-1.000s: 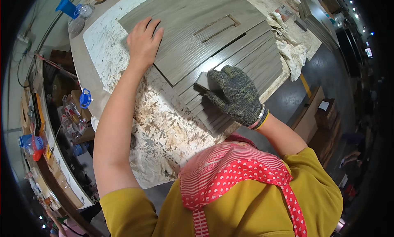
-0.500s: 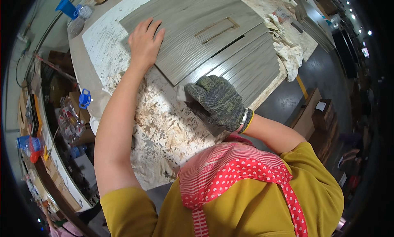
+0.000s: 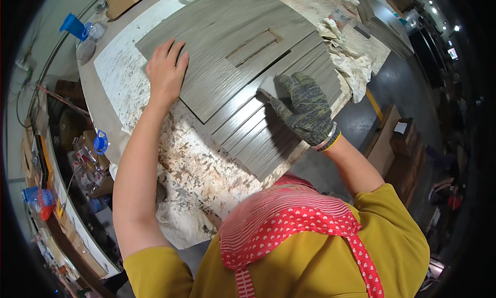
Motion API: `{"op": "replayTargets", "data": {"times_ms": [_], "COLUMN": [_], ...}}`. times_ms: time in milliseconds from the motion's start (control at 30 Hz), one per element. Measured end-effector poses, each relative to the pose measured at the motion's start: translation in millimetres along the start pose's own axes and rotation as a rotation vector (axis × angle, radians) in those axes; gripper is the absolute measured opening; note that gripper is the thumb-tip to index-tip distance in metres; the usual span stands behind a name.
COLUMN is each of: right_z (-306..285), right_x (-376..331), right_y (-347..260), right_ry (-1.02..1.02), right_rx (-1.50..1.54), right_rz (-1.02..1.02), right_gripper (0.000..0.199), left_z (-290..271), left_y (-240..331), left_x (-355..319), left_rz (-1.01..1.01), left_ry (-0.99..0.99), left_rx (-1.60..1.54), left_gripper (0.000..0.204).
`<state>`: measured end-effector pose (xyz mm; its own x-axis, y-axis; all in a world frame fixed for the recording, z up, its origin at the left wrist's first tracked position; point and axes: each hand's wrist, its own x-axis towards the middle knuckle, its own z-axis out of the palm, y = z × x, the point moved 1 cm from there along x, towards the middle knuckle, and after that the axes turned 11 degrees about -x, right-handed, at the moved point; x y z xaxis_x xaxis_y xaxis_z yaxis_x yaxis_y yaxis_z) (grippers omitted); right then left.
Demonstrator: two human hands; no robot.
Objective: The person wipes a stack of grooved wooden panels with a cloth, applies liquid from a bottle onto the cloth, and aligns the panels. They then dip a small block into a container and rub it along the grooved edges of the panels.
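A grey wood-grain panel [image 3: 206,45] lies tilted across the worktable, with a rectangular groove, a dark slot and several long grooved strips on its near right part. My bare left hand [image 3: 166,73] rests flat on the panel's left edge, fingers spread. In a dark knitted glove, my right hand [image 3: 307,107] is closed around a small pale block [image 3: 268,84], which looks like a sanding block. The block is against the grooved strips beside the slot; the glove hides most of it.
Paint flakes cover the worktable [image 3: 191,153]. Crumpled rags [image 3: 354,71] lie along its right edge, near a stack of panels [image 3: 385,24]. At the far left are a blue cup [image 3: 74,27] and clear bottles. A blue-handled jug [image 3: 101,142] stands beside the table.
My right hand has moved up and right with the pale block, from the panel's near edge onto the strips. My left hand stays on the panel; the whole view has shifted slightly.
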<state>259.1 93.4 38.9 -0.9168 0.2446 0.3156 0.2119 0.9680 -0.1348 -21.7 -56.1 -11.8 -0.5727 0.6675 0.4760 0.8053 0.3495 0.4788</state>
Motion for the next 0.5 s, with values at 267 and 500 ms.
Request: {"op": "replayTargets", "data": {"times_ms": [267, 500], "right_z": [-1.1, 20.2], "right_x": [-1.8, 31.9], "right_y": [-15.0, -74.6], "right_ry": [0.124, 0.168], "right_rx": [-0.068, 0.094], "right_rz": [-0.162, -0.348], "right_gripper": [0.042, 0.048], "left_z": [0.9, 1.7], "left_y": [-1.0, 2.2], "left_x": [0.2, -0.9], "left_rz": [-0.041, 0.005], "left_ry": [-0.023, 0.012], "left_rx": [-0.030, 0.049], "left_gripper": [0.040, 0.039]}}
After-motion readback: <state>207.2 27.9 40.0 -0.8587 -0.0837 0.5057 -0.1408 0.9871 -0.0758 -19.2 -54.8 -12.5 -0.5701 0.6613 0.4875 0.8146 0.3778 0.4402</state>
